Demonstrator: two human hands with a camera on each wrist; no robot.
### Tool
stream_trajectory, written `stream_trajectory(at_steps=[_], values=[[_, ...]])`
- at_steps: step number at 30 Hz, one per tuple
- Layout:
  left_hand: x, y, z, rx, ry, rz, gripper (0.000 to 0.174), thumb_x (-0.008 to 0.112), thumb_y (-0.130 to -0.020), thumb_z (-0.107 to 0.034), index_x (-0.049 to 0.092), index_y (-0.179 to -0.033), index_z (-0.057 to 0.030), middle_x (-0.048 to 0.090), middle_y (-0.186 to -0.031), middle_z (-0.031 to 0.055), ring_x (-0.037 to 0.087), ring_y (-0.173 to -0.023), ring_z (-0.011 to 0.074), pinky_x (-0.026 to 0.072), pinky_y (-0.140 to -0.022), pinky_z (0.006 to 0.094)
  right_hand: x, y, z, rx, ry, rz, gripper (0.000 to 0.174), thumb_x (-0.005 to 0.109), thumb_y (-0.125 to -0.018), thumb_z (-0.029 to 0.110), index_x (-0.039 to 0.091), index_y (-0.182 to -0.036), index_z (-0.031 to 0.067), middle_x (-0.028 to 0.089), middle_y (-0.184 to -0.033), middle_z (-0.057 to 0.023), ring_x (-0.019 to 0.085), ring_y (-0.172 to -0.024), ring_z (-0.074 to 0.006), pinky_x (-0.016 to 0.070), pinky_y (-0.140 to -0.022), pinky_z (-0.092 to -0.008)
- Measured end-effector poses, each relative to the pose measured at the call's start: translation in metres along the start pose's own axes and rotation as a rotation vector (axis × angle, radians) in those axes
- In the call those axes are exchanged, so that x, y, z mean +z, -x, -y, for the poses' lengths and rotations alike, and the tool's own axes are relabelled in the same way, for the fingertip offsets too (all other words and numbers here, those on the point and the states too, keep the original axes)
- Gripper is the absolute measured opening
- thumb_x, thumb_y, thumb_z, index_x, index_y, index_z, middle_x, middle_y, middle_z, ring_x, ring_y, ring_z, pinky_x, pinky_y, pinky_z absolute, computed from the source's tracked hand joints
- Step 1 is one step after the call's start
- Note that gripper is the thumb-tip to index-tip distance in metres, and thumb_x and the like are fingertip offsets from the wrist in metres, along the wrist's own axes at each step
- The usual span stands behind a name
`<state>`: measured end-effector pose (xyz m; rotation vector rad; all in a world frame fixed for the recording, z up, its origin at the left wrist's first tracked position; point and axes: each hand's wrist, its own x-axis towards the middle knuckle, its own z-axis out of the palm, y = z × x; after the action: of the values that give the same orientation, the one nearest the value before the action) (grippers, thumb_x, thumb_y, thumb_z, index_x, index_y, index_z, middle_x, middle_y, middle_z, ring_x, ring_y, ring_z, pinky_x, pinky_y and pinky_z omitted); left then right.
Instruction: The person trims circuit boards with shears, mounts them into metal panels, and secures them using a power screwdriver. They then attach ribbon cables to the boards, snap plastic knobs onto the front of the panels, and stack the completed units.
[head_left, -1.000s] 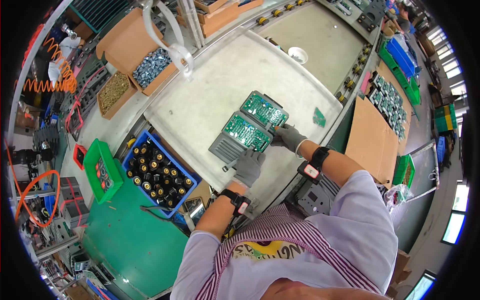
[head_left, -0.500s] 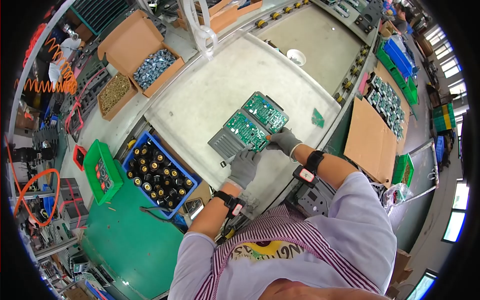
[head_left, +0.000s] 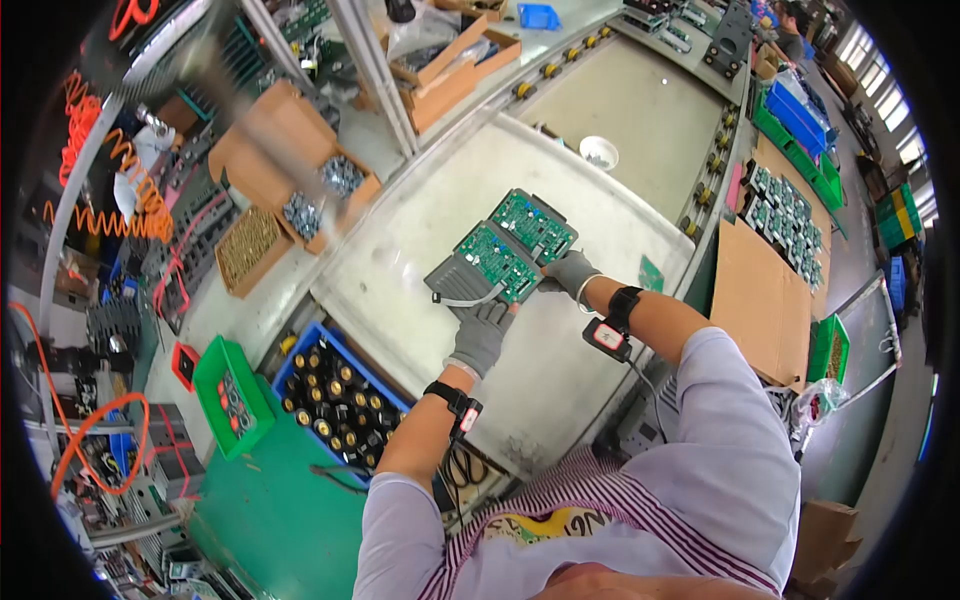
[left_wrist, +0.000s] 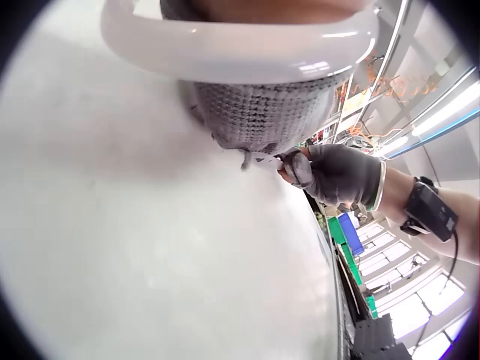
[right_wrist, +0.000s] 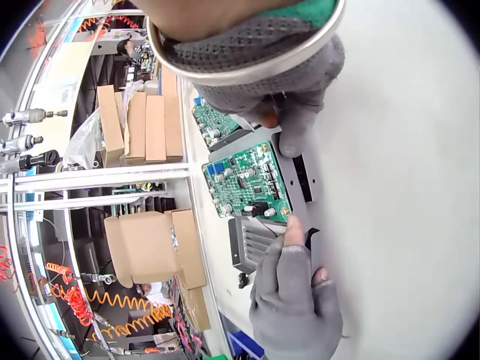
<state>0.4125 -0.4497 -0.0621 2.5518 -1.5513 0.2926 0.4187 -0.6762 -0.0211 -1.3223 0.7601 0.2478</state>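
A grey metal housing (head_left: 452, 279) with a finned end and two green circuit boards (head_left: 498, 255) lies on the pale work surface in the head view. My gloved right hand (head_left: 572, 272) grips the near edge of the housing beside the boards, fingers bent. In the right wrist view its thumb (right_wrist: 298, 131) lies along that edge. My gloved left hand (head_left: 478, 335) touches the near left corner with fingers mostly straight, the index fingertip (right_wrist: 295, 227) at the board's corner. A light grey cable (head_left: 470, 300) with a dark end crosses the fins close by.
A blue bin (head_left: 322, 420) of black knob-like parts and a green tray (head_left: 228, 395) stand to the left. Cartons of small parts (head_left: 250, 250) are at the back left. A green fragment (head_left: 651, 272) and a white bowl (head_left: 599, 152) lie to the right and beyond.
The right hand has shifted left along the housing's near edge. The left hand has drawn slightly back and left, and the grey cable now shows across the fins. The head view has shifted.
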Motion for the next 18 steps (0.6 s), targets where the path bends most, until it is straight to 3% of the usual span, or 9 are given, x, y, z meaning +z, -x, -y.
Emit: stream_trajectory(at_steps=[5,8,13,18], values=[[0.014,-0.060,0.060,-0.003,-0.096,0.148,0.050,0.043,-0.078,-0.011,0.039,-0.128,-0.0065,0.052,-0.111,0.0077,0.046,-0.109,0.0217,0.0327,-0.095,0.0357,0.009,-0.085,0.045,-0.002,0.122,-0.092,0.025,0.060,-0.070,-0.004,0.054,-0.094,-0.0110,0.061,-0.088,-0.0204,0.065,-0.068,-0.0298,0.0573,-0.057,-0.0331],[0.014,-0.093,0.089,-0.036,-0.181,0.214,0.052,0.044,-0.078,-0.012,0.037,-0.130,-0.0092,0.051,-0.115,0.0059,0.044,-0.111,0.0207,0.0298,-0.097,0.0370,0.006,-0.171,0.045,-0.173,0.410,-0.142,0.027,0.062,-0.069,-0.003,0.055,-0.094,-0.0113,0.062,-0.086,-0.0197,0.065,-0.066,-0.0297,0.0567,-0.057,-0.0338],[0.015,-0.148,0.128,-0.079,-0.273,0.333,0.057,0.046,-0.078,-0.013,0.033,-0.133,-0.0136,0.049,-0.122,0.0036,0.042,-0.114,0.0207,0.0264,-0.099,0.0393,0.009,-0.224,0.082,-0.185,0.422,-0.175,0.025,0.067,-0.068,0.002,0.057,-0.089,-0.0076,0.064,-0.078,-0.0165,0.066,-0.066,-0.0256,0.0549,-0.056,-0.0331],[0.032,-0.168,0.151,-0.172,-0.188,0.308,0.067,0.053,-0.073,-0.014,0.029,-0.135,-0.0132,0.046,-0.126,0.0033,0.040,-0.116,0.0206,0.0266,-0.098,0.0383,0.014,-0.250,0.113,-0.175,0.494,-0.198,0.027,0.067,-0.068,0.004,0.057,-0.091,-0.0061,0.063,-0.078,-0.0180,0.065,-0.063,-0.0264,0.0547,-0.056,-0.0324]])
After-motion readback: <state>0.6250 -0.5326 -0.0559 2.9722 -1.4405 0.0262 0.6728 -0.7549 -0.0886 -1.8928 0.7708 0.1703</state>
